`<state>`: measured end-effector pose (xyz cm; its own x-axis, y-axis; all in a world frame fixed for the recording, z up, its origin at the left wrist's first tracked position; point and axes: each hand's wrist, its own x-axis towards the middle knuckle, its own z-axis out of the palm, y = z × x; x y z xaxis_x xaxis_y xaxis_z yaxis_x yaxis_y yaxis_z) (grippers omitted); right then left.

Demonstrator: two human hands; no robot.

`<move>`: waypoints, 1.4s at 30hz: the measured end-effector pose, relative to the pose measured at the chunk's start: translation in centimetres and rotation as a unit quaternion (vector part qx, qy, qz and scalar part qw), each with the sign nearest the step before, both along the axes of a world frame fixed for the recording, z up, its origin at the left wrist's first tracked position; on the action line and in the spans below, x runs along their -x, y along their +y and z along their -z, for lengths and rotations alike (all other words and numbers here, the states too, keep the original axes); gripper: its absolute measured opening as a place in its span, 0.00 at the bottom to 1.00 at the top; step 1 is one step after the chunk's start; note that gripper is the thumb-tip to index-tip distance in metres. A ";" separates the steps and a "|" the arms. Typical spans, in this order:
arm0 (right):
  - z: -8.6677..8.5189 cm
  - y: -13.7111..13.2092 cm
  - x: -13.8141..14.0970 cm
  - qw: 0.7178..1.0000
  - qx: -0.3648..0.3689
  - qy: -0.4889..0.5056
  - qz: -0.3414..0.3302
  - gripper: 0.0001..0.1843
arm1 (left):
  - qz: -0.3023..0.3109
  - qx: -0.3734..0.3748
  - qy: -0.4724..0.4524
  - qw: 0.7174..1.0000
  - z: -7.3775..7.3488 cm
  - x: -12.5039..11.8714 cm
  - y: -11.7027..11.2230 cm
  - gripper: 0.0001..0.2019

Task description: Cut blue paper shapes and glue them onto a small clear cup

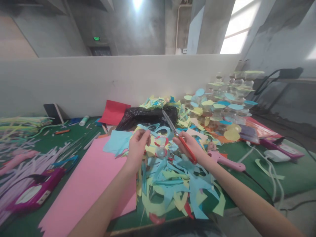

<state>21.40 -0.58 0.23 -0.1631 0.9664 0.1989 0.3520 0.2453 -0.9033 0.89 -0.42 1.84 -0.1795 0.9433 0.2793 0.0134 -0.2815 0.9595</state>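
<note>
Green tbl (296,174) w/ scraps (170,189); R hand (191,143) grips scissors (185,147), L hand (138,144) curled, can't tell if holding; discs (235,107) cut, pink sheets (91,181) apparently uncut.

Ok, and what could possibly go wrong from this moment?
The right hand holds scissors with the blades exposed; they might nick the left hand if the two come together. The pink glue gun lies beside the right forearm; its cord could snag. Loose paper scraps near the table edge could fall.
</note>
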 end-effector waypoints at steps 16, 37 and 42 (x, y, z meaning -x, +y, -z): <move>1.0 1.8 -2.2 0.922 0.028 -0.366 0.128 0.17 | -0.117 -0.010 0.461 0.879 1.6 2.6 1.8 0.21; 3.5 2.9 -0.7 0.869 -0.255 -0.423 0.030 0.24 | -0.087 -0.039 0.501 0.860 1.3 1.6 1.3 0.20; 3.4 3.0 -0.7 0.867 -0.239 -0.438 0.006 0.15 | -0.085 -0.044 0.503 0.859 1.3 1.6 1.3 0.19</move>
